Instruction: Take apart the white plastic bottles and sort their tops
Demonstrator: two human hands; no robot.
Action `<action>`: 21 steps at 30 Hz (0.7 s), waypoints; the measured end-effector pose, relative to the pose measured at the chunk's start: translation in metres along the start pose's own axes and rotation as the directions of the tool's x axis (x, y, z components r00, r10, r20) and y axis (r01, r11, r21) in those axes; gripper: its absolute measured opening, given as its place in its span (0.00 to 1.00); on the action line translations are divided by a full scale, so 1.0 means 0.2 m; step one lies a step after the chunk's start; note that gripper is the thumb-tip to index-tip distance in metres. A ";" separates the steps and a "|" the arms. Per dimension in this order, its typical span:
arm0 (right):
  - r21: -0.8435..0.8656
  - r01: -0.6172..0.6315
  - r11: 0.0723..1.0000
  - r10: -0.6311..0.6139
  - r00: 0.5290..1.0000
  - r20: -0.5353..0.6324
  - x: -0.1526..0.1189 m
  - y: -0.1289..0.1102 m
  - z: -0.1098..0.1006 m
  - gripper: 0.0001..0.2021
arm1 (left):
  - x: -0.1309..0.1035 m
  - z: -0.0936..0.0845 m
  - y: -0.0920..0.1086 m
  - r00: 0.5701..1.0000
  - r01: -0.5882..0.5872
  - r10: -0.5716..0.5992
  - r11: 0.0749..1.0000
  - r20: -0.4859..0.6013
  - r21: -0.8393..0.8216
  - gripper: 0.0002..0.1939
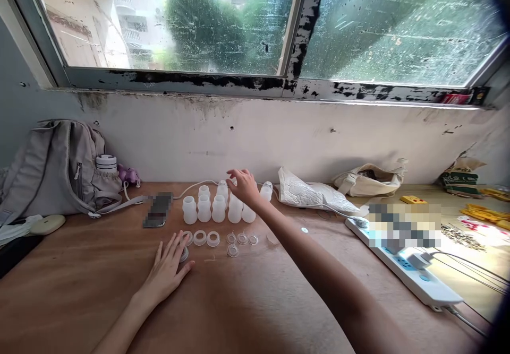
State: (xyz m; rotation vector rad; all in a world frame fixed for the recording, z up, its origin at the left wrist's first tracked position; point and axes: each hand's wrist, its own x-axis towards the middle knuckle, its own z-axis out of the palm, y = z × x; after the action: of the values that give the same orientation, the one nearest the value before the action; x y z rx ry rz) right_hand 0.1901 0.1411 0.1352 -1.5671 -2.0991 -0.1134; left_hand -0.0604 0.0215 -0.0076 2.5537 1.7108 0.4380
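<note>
My left hand (169,264) lies on the wooden tabletop with its fingers spread, partly covering a small round ring or cap (184,254). Right beside its fingertips is a row of white plastic rings (200,238). Farther along lie several clear, thin disc-shaped pieces (241,238). My right hand (244,185) reaches over a cluster of translucent white bottles (218,208), its fingers loosely bent and apart. Some white shows between thumb and fingers; the hand hides whether it touches a bottle there. Two bottles with fitted tops (266,190) stand in the back row.
A phone (158,209) and grey backpack (64,168) are at left. Behind the bottles, a white padded bag (314,192) and cream pouch (370,179) lie by the wall. A power strip (406,264) with cables runs along the right. A tiny white disc (304,230) lies nearby.
</note>
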 end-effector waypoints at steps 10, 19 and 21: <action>-0.090 -0.007 0.996 0.027 0.974 0.223 0.22 0.02 0.17 0.12 | 0.01 -0.01 0.01 0.985 -0.048 0.036 0.997 -0.167 -0.067 0.25; 0.077 -0.034 0.996 0.042 0.994 -0.099 0.17 0.03 -0.08 0.16 | 0.02 -0.01 0.05 0.956 -0.084 0.040 0.987 -0.291 -0.139 0.22; 0.254 0.015 0.967 0.055 0.962 -0.266 0.09 0.03 -0.18 0.16 | 0.02 -0.02 0.08 0.936 -0.090 0.026 0.982 -0.351 -0.166 0.21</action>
State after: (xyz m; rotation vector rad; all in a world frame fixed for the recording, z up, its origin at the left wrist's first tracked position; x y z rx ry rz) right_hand 0.2040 0.1454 0.1739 -1.3382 -1.8053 -0.0463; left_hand -0.0464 0.0186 0.0005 2.5138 1.5986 1.0542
